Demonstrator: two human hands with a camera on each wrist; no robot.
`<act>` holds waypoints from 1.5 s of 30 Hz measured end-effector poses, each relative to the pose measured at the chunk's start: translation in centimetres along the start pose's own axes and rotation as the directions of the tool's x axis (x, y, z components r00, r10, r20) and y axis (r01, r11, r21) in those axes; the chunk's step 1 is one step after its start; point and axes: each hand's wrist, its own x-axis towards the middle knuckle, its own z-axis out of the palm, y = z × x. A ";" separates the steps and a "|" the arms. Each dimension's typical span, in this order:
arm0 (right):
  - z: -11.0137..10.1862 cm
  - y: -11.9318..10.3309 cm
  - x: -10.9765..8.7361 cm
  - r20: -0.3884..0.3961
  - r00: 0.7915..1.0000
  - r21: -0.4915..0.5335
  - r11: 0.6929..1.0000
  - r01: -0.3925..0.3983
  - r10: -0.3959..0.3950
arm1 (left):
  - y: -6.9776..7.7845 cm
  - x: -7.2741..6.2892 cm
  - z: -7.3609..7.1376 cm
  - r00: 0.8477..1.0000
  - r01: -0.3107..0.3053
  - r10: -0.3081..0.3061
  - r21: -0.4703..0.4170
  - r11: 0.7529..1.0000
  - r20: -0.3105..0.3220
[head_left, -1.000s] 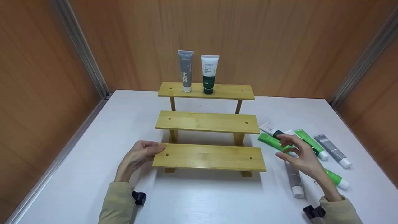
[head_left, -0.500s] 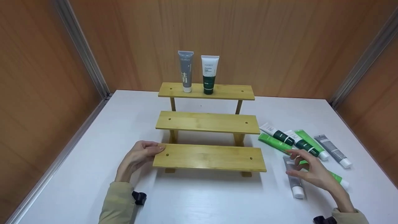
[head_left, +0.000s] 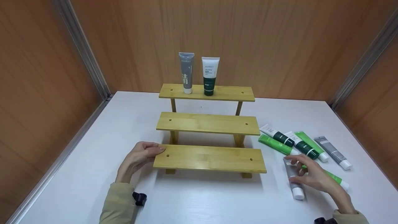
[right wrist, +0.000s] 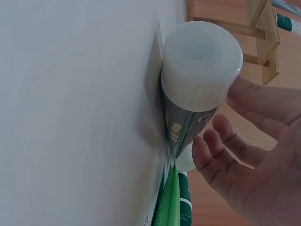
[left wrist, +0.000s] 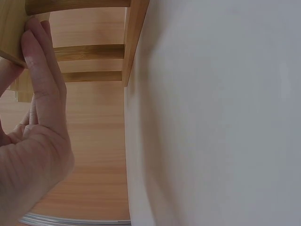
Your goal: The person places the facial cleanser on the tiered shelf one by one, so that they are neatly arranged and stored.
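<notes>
A three-tier wooden display stand point(head_left: 210, 158) stands on the white table. My left hand point(head_left: 138, 158) pinches the left end of its lowest shelf, thumb on top; in the left wrist view the fingers point(left wrist: 44, 89) lie against the wood from below. My right hand point(head_left: 315, 175) hovers over a grey squeeze tube point(head_left: 291, 169) lying right of the stand, thumb and fingers spread about it. In the right wrist view the tube's white cap point(right wrist: 202, 61) faces the camera, and the fingertips point(right wrist: 202, 148) are close to the tube; contact cannot be made out.
On the top shelf stand a grey tube point(head_left: 186, 73) and a white-and-dark-green tube point(head_left: 210, 76), caps down. Several green, white-and-dark-green and grey tubes point(head_left: 332, 152) lie on the table at the right. Wooden panels point(head_left: 279, 46) enclose the back and sides.
My right hand has come down and nearer, from above the green tubes to the near grey tube. My left hand keeps its hold on the shelf end.
</notes>
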 end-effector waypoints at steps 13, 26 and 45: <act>0.0 0.7 -0.1 0.044 0.999 0.004 1.000 0.028 -0.028 | -0.2 0.2 0.2 1.000 0.015 -0.015 -0.007 1.000 -0.008; -0.4 1.1 0.1 0.118 0.991 0.023 0.998 0.052 -0.055 | -0.3 0.2 0.3 0.999 0.033 -0.033 0.011 0.999 -0.029; -1.2 2.4 0.7 0.128 0.985 0.049 0.992 0.115 -0.120 | -0.1 0.0 0.0 0.998 0.042 -0.041 0.030 0.999 -0.041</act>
